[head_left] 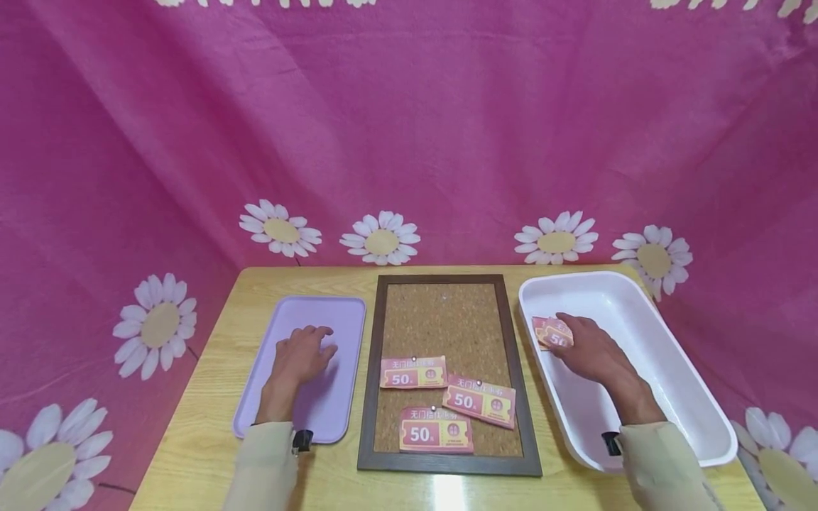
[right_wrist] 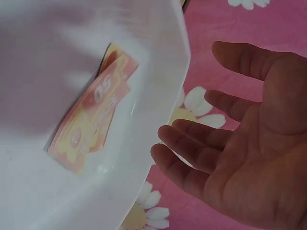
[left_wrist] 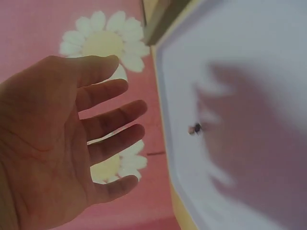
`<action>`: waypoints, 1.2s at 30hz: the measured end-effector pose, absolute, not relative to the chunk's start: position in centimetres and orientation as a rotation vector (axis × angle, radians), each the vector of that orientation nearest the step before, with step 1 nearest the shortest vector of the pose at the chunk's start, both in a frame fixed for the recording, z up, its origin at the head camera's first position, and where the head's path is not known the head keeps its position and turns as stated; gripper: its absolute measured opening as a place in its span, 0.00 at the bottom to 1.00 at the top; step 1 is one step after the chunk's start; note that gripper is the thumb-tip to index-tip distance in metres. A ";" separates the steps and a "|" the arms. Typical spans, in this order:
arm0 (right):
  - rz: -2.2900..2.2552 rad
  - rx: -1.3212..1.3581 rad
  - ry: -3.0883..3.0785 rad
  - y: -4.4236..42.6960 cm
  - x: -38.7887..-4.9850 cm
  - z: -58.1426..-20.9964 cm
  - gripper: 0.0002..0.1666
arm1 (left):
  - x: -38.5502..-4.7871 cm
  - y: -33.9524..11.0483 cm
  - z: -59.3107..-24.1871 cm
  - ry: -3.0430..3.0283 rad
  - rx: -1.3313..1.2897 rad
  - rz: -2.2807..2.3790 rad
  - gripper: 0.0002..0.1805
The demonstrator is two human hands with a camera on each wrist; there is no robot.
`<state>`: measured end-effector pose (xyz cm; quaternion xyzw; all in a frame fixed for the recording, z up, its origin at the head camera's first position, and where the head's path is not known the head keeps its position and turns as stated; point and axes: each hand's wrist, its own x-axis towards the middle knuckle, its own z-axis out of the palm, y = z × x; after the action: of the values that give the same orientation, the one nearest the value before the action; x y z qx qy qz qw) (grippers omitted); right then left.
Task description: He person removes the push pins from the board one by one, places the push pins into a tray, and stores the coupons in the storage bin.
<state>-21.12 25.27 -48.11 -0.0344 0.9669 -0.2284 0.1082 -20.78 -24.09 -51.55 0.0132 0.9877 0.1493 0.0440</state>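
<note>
My left hand (head_left: pixel 300 362) hovers over a shallow purple tray (head_left: pixel 341 397), its fingers spread and slightly bent with nothing in them. In the left wrist view, a small pushpin (left_wrist: pixel 194 128) lies on the tray floor, beside the hand's shadow. My right hand (head_left: pixel 594 348) is above the left side of a deep white basin (head_left: pixel 686 397). A few overlapping pink and yellow coupons (right_wrist: pixel 91 115) lie inside against its wall. The right wrist view shows the right fingers (right_wrist: pixel 192 148) loosely bent, apart from the coupons and holding nothing.
Between tray and basin lies a cork board (head_left: pixel 441 319) with a dark frame. Three coupons marked 50 are pinned to its lower half, among them the left coupon (head_left: pixel 402 378). A pink daisy-patterned cloth (head_left: pixel 447 177) hangs behind the wooden table (head_left: pixel 204 397).
</note>
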 end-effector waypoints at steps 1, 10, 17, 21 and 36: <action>-0.664 -0.106 2.850 25.0 -21.1 -48.0 0.41 | -20.8 -23.9 -51.4 3.023 0.050 0.451 0.22; -0.593 -0.099 2.835 22.9 -20.7 -47.6 0.39 | -20.8 -22.3 -50.4 2.994 0.072 0.430 0.23; -0.610 -0.107 2.830 21.4 -20.5 -47.6 0.39 | -20.5 -21.1 -50.6 2.956 0.077 0.442 0.23; -0.635 -0.135 2.851 20.8 -20.5 -47.8 0.39 | -20.5 -20.4 -50.8 2.966 0.123 0.445 0.22; -0.731 -0.117 2.781 16.6 -20.3 -48.7 0.41 | -20.3 -18.0 -52.2 2.930 0.165 0.498 0.22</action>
<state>-20.30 16.62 -48.66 -0.0403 0.9580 -0.2517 0.1316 -20.34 -17.98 -52.15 0.0553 0.9810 0.1667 0.0826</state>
